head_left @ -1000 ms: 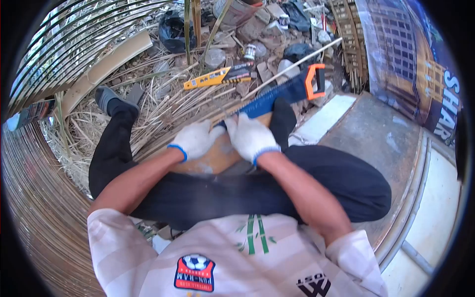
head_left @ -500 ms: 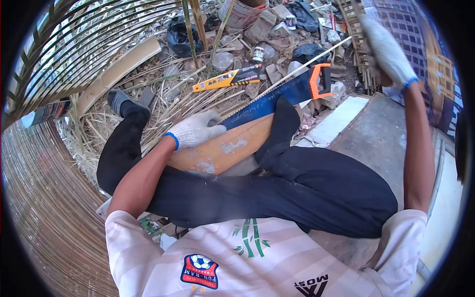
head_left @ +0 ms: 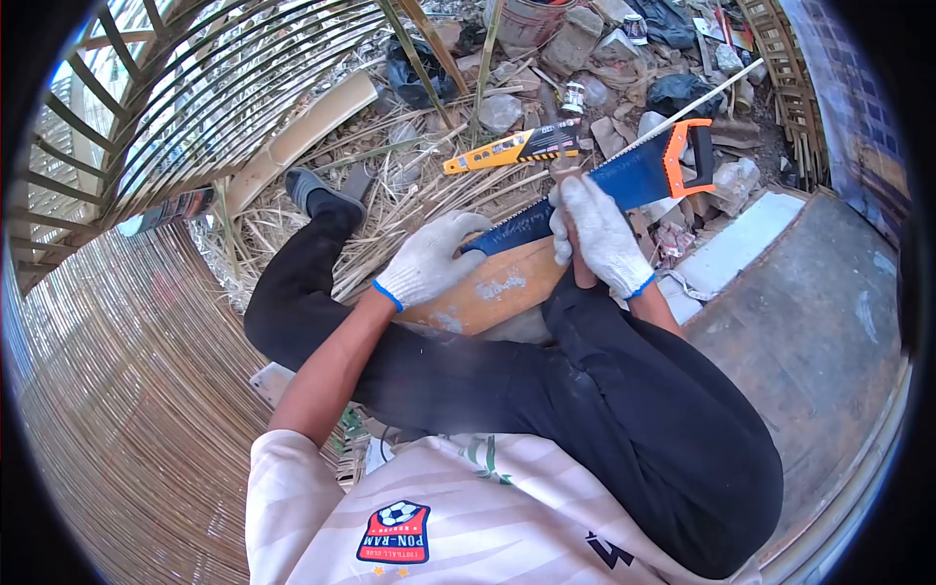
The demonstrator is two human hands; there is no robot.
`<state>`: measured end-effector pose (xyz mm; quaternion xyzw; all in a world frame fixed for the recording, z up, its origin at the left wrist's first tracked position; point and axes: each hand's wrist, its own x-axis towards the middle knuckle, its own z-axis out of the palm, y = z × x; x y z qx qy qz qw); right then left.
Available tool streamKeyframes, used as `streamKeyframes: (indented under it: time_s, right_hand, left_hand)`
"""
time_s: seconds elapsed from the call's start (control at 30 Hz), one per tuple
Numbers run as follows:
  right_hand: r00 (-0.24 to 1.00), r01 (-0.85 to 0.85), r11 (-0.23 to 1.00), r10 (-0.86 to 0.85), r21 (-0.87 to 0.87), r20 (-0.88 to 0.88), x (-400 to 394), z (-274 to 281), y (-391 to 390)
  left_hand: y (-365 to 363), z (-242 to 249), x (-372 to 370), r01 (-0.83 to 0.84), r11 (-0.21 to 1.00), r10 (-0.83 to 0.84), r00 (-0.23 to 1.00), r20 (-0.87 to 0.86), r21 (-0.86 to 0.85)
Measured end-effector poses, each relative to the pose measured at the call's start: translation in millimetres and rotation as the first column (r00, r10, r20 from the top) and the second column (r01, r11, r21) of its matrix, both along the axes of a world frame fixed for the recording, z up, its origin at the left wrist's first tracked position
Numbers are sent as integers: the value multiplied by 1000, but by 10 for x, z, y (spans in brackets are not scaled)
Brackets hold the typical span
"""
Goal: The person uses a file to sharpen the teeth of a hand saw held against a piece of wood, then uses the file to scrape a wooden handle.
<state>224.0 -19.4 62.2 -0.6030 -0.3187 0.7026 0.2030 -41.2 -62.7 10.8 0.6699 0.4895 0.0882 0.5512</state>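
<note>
A handsaw (head_left: 629, 178) with a blue blade and an orange-and-black handle lies toothed edge up, against a brown wooden board (head_left: 497, 287). My left hand (head_left: 436, 258), in a white knit glove, is closed at the blade's narrow end, its thumb against the blade. A thin pale strip (head_left: 707, 97) runs along the teeth towards that hand. My gloved right hand (head_left: 600, 234) is in front of the middle of the blade, its fingers curled round a narrow brown, wood-like piece (head_left: 568, 175). Most of that piece is hidden by the glove.
A yellow-and-black saw sleeve (head_left: 512, 147) lies on the straw just beyond the blade. Bricks, bottles and black bags litter the ground behind it. My bent legs (head_left: 643, 351) are close to the board. Slatted bamboo (head_left: 210, 107) stands at the left, and a flat grey panel (head_left: 799, 268) lies at the right.
My right hand has come down from the upper right to the middle of the blade. My left hand stays at the blade's end. The whole view has shifted, so things appear further right.
</note>
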Motion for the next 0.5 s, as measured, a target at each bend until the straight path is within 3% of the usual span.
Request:
streamKeyframes:
  time_s: [0.07, 0.17, 0.33, 0.5]
  right_hand:
    - [988, -92, 995, 86, 44, 128, -30, 50, 1]
    - [961, -224, 974, 214, 40, 173, -14, -21, 46]
    - [981, -168, 985, 162, 49, 103, 8, -31, 92]
    - [994, -106, 991, 102, 84, 49, 83, -36, 42]
  left_hand:
    - [-75, -2, 29, -46, 999, 46, 999, 9, 19]
    - [-90, 18, 47, -88, 992, 89, 996, -9, 87]
    - [-171, 103, 124, -187, 982, 189, 980, -61, 31]
    - [-134, 115, 118, -97, 991, 109, 984, -142, 90]
